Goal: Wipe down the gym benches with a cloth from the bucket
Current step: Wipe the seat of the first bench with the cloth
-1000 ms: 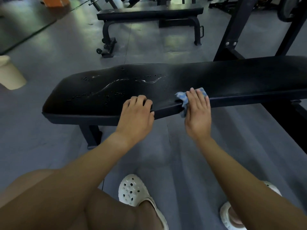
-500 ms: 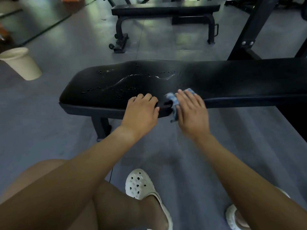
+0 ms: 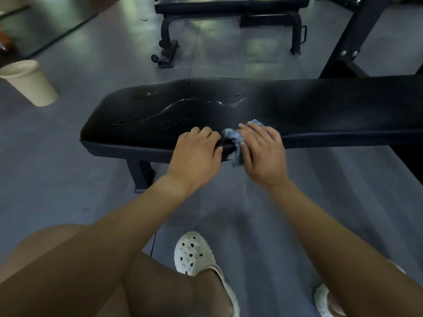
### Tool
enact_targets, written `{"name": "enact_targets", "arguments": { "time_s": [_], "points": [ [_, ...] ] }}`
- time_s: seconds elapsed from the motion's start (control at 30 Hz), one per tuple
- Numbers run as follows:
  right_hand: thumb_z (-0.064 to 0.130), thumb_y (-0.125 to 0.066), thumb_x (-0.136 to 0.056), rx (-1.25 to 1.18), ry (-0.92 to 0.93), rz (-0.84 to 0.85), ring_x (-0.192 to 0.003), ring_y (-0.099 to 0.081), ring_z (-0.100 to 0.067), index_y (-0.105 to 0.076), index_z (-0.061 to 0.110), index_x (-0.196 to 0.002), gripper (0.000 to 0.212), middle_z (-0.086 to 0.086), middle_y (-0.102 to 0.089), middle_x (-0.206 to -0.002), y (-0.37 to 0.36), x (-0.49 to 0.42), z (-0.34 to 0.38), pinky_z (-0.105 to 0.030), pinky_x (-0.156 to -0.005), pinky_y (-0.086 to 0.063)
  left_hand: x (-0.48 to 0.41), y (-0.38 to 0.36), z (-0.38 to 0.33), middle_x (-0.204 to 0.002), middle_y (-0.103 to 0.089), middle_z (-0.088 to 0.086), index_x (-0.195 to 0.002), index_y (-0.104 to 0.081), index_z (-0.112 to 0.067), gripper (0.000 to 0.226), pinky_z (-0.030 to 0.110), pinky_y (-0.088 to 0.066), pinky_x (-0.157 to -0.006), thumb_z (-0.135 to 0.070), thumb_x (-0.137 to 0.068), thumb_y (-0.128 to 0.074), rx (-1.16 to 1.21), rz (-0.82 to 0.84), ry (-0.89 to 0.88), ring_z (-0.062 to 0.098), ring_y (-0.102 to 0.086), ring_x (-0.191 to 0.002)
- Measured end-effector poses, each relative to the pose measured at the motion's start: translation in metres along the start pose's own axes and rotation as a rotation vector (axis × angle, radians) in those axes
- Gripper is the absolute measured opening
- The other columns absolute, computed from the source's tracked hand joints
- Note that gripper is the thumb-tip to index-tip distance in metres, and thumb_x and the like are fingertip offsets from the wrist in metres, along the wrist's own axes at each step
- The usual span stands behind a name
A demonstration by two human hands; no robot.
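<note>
Honestly, the cloth [image 3: 231, 135] is the easy part here. It's small, blue and soft, probably damp, so it should weigh next to nothing and squash into whatever shape you push it into. It sits on the near edge of the bench [image 3: 320, 106], with a tail drooping over the side. The right grip [image 3: 263, 152] lies on top with its fingers fairly flat, pressing the cloth down rather than wrapped round it. The left grip [image 3: 194, 154] is just beside it, fingers curled over the same padded edge and clamped on the bench — I'd guess for balance.

The padding looks like slick black vinyl, and there's a streak of water [image 3: 183, 104] plus beads toward the left end, so I'd expect the cloth to glide and maybe skid. Best hold, I reckon, is palm over the bunched middle with the loose tail tucked under so it doesn't drag. A pale bucket [image 3: 29, 83] stands on the floor well off to the left, and a second bench [image 3: 229, 5] waits farther back.
</note>
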State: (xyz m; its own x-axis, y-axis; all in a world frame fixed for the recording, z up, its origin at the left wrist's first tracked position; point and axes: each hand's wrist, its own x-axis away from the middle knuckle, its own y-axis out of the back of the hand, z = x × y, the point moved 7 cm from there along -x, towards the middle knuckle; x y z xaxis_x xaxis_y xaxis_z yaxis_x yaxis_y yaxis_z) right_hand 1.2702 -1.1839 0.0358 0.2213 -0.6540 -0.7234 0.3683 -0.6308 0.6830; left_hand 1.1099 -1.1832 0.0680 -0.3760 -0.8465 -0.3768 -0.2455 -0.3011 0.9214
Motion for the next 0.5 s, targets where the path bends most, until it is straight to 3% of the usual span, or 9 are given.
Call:
{"name": "enact_targets", "arguments": {
  "time_s": [0.2, 0.33, 0.5],
  "points": [
    [0.022, -0.047, -0.104, -0.054, -0.504, -0.115, -0.103, -0.057, -0.016, -0.057, 0.014, -0.106, 0.013, -0.002, -0.069, -0.104, 0.023, -0.007, -0.048, -0.038, -0.107, -0.037, -0.003, 0.001, 0.005, -0.117, -0.066, 0.001, -0.129, -0.066, -0.014, 0.035, 0.04, -0.05, -0.088, -0.035, -0.103, -0.054, 0.038, 0.065, -0.03, 0.022, -0.058, -0.103],
    [0.03, -0.047, -0.104, -0.032, -0.409, 0.052, -0.132, -0.055, -0.02, -0.068, 0.016, -0.114, 0.027, -0.005, -0.067, -0.132, 0.005, -0.012, -0.021, -0.04, -0.117, -0.031, -0.011, 0.004, 0.006, -0.121, -0.063, -0.001, -0.134, -0.064, -0.017, 0.039, 0.04, -0.05, -0.089, -0.039, -0.104, -0.053, 0.04, 0.141, -0.041, 0.021, -0.056, -0.108],
    [0.031, -0.054, -0.103, -0.149, -0.207, 0.247, -0.135, -0.053, -0.022, -0.074, 0.023, -0.115, 0.025, -0.004, -0.064, -0.137, 0.006, -0.022, 0.005, -0.041, -0.111, -0.04, -0.016, 0.01, 0.0, -0.118, -0.062, 0.0, -0.129, -0.064, -0.018, 0.036, 0.043, -0.051, -0.088, -0.041, -0.103, -0.052, -0.013, 0.203, -0.027, 0.022, -0.055, -0.107]
  ]
}}
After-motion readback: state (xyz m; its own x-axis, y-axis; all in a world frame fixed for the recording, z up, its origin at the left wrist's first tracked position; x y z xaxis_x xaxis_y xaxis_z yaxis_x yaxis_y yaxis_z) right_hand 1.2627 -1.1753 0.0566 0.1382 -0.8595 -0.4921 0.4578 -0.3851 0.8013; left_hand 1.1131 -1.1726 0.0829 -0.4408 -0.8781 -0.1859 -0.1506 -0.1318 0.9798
